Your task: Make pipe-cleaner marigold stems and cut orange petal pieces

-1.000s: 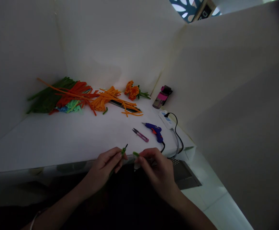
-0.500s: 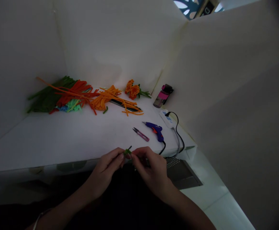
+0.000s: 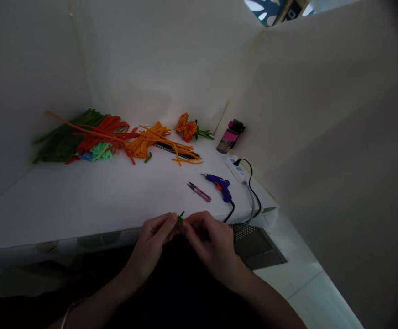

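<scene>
At the near edge of the white tabletop [image 3: 82, 201], the person's left hand [image 3: 153, 242] and right hand [image 3: 209, 240] meet fingertip to fingertip around a short green pipe cleaner piece [image 3: 180, 218]. Each grip is a pinch closed on that piece, thumb against forefinger, with a dark tip poking up between the two hands.

The step in hand looks like twisting or bending the green piece. To do it well, one pinch should hold firm just beside the bend while the other turns, with the fingertips close together so the fuzzy wire winds tightly and does not spring open. Working just above the tabletop edge, as now, also keeps the piece in the brighter light.

Much is hard to read. The hands sit in shadow, and the fingers cover nearly all of the green piece, so its length and shape cannot be told, nor whether it is one piece or two. Below the hands all is dark. Farther off lie pink thread snips [image 3: 199, 192], a blue glue gun [image 3: 220, 186] with its black cord, an orange pipe-cleaner flower [image 3: 186, 128] and a heap of pipe cleaners [image 3: 110, 139].
</scene>
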`<action>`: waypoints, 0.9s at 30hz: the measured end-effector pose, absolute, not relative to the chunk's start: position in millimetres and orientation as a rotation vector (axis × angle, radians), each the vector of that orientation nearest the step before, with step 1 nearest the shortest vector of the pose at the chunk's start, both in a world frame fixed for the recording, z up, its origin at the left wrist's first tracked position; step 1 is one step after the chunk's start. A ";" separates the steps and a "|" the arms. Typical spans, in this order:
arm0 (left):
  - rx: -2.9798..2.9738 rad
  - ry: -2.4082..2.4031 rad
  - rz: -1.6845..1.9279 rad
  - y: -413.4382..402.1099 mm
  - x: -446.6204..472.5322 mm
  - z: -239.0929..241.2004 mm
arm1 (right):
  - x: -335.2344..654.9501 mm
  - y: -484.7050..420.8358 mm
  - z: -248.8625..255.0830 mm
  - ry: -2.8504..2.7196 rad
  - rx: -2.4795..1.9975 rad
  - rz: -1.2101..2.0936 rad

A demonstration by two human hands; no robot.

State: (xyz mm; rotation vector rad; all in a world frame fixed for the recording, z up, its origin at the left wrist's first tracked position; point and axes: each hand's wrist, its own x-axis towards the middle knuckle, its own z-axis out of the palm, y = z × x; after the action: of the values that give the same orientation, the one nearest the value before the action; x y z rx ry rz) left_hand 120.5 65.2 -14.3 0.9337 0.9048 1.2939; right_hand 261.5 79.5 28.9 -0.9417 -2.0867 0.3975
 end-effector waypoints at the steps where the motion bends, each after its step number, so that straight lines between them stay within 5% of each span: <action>1: 0.904 0.895 1.304 65.6 120.7 -16.6 | 261.6 79.6 29.0 -2.076 -0.943 0.427; 27: 1.159 0.818 1.054 61.5 116.3 -6.2 | 287.7 138.9 44.5 -2.121 -0.818 1.864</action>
State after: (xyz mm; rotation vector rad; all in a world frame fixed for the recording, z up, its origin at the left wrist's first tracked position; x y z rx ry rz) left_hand 116.3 61.5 -6.2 1.1589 0.8177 1.0538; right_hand 287.7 138.9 44.5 -0.8182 -2.1213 1.8636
